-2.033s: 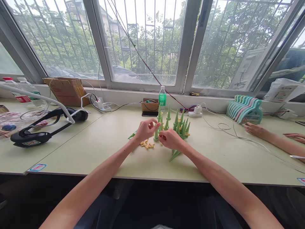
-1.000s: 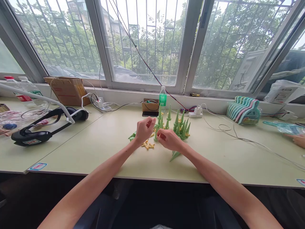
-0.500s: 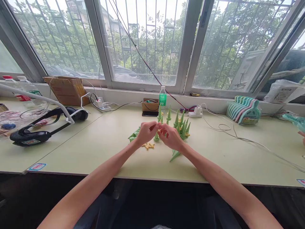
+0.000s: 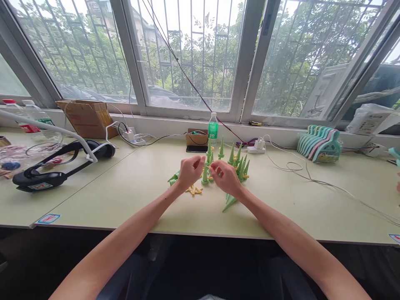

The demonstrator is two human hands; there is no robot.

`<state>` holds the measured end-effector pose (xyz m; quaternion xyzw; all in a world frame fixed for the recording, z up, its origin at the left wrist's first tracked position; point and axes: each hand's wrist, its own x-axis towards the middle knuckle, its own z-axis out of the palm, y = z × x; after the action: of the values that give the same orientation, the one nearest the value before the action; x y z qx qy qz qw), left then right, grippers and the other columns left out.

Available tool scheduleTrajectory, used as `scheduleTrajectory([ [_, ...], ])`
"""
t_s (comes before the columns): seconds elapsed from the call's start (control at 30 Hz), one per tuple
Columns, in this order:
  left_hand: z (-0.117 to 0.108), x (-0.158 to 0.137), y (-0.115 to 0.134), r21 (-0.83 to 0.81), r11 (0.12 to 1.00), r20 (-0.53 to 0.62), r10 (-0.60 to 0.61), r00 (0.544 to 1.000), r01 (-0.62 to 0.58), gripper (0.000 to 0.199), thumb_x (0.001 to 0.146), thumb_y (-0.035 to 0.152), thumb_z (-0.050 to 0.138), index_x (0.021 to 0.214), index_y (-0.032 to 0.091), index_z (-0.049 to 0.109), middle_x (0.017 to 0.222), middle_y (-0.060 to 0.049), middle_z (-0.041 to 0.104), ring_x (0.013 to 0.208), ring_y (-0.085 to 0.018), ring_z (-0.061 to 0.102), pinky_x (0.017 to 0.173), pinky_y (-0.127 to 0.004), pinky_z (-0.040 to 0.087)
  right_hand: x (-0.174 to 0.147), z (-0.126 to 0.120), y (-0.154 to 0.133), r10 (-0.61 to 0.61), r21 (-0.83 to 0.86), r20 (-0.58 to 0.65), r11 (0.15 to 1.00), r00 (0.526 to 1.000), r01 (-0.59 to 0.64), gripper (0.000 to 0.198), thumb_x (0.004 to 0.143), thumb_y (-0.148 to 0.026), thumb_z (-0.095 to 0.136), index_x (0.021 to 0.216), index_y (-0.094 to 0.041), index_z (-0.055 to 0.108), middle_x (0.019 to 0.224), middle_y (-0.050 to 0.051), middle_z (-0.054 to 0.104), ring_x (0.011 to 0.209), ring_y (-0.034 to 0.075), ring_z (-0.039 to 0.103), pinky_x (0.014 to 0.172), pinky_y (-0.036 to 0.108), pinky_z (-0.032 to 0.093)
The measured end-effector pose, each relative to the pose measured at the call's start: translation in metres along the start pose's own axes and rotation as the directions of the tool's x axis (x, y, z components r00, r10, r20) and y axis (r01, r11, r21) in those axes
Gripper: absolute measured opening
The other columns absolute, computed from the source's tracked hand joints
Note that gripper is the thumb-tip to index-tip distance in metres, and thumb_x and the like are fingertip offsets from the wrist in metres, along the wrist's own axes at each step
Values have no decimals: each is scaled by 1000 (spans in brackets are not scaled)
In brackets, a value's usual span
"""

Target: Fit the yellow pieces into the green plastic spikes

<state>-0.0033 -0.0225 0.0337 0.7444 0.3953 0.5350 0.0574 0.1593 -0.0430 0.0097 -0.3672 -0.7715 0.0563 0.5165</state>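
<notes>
- Head view: green cones are standing upright just right of center; yellow pegs are lying piled below center.
- Bottle is standing behind them; both hands are partly blocking the cones.
- Left hand and right hand are curling their fingers, nearly meeting; I cannot tell what either is gripping.

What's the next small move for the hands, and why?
Probably bring the left hand in to meet the right hand. The right one seems to pinch a small yellow piece that sticks out toward the left, and the two hands are close but apart. Whether the left hand holds anything is hidden.
</notes>
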Motion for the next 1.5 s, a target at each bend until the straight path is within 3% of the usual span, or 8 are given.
scheduleTrajectory([
  [0.23,-2,2,0,-94,988,80,-117,990,125,30,93,46,45,81,19,51,54,6,44,43,-8,34,49,-21,30,2,-3,-2,70,-24,-139,997,988,-74,14,92,-30,49,90,-19,57,84,2,63,54,10,53,55,24,44],
  [0.37,0,3,-3,0,996,201,-91,975,93,42,96,48,34,74,18,53,57,4,47,47,-9,39,51,-22,31,2,-5,-4,90,-56,-198,993,976,-103,15,93,-31,49,91,-19,58,85,2,63,53,9,53,55,24,44],
  [0.6,0,1,-7,125,991,460,-105,881,53,35,84,52,54,77,18,59,61,2,57,55,-14,52,55,-24,36,2,-5,-4,94,-56,-228,992,969,-109,15,94,-30,48,92,-19,57,91,3,64,53,9,53,55,24,44],
  [0.83,3,-1,-16,177,984,556,-113,823,16,22,83,38,55,74,19,60,62,0,59,60,-16,55,60,-26,41,2,-5,-5,85,-54,-227,994,970,-100,15,94,-30,47,92,-19,57,90,3,63,53,8,52,55,23,44],
  [1.0,5,-2,-18,119,991,576,-112,810,53,20,83,35,52,75,19,60,64,0,60,58,-15,55,60,-25,43,2,-5,-5,88,-54,-224,993,970,-103,15,94,-31,48,92,-19,58,90,3,63,53,8,53,54,23,44],
  [1.17,4,0,-12,-28,979,543,-154,826,201,20,84,36,52,75,18,56,60,2,57,45,-11,51,47,-23,41,2,-5,-5,98,-50,-209,993,973,-111,17,94,-31,47,91,-20,58,90,4,63,54,9,53,54,24,44],
  [1.33,1,4,-6,-275,860,508,-249,825,429,25,85,42,57,79,17,53,53,5,50,38,-9,47,37,-20,37,3,-6,-7,90,-48,-196,994,976,-101,17,93,-30,48,92,-19,60,89,4,63,54,10,53,55,24,44],
  [1.5,-1,7,-3,-397,788,417,-302,858,470,26,85,41,59,81,17,52,54,5,51,35,-6,43,35,-19,36,2,-6,-7,84,-43,-166,995,983,-92,16,92,-28,48,88,-19,60,85,3,63,54,10,53,56,24,44],
])
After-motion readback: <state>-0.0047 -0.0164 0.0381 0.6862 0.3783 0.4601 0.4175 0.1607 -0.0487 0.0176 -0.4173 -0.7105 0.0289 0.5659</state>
